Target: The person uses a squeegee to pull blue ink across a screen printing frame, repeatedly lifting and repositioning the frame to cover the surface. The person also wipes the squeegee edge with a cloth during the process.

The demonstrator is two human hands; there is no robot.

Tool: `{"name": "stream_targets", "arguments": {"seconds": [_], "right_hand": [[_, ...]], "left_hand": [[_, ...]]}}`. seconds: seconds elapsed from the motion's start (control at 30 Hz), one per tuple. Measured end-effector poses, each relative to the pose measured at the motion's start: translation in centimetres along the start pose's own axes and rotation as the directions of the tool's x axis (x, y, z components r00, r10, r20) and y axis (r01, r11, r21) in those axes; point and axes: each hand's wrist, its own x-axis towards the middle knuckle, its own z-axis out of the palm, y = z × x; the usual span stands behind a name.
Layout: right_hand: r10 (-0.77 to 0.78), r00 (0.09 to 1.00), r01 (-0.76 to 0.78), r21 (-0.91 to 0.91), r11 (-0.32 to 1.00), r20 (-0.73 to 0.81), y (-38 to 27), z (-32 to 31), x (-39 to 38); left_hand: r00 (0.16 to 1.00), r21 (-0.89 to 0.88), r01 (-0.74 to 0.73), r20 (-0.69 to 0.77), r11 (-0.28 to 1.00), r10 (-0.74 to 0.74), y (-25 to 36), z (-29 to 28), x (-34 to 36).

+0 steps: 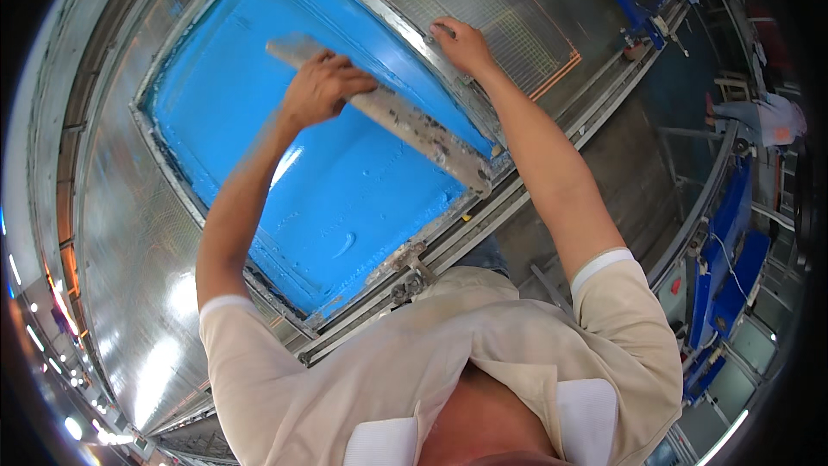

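My left hand (328, 88) is closed over the top of a long, worn squeegee (418, 138) spattered with dark marks. The squeegee lies slantwise across a printing screen coated with wet blue ink (319, 181), its near right end reaching the frame's corner. Slight blur shows on the left hand and the squeegee's far end. At the right side of the screen frame (392, 17), my right hand (464, 47) has its fingers curled at the metal edge and seems to grip it; the fingertips are partly hidden.
Under the screen lies a long, shiny table (129, 293) with fine printed line patterns. A metal rail (561, 134) runs along its near side, with a clamp (410, 263) at the frame's near corner. Blue machinery (724, 242) and a person (768, 119) are at the far right.
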Motion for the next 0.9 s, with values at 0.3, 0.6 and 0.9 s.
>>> {"name": "stream_targets", "arguments": {"seconds": [0.3, 0.6, 0.9], "right_hand": [[-0.132, 0.982, 0.143, 0.077, 0.987, -0.132, 2.9, 1.5, 0.9], [-0.102, 0.995, 0.102, 0.139, 0.985, -0.001, 3.1, 1.0, 2.9], [-0.021, 0.989, -0.019, 0.266, 0.964, 0.149, 2.9, 1.9, 4.8]], "left_hand": [[0.983, 0.032, -0.154, 0.106, 0.988, 0.150, 2.5, 4.5, 6.2], [0.976, 0.036, 0.174, 0.131, 0.984, -0.177, 5.4, 0.8, -4.9], [0.617, 0.234, 0.761, 0.030, 0.605, -0.787, 18.6, -1.0, -16.0]]}}
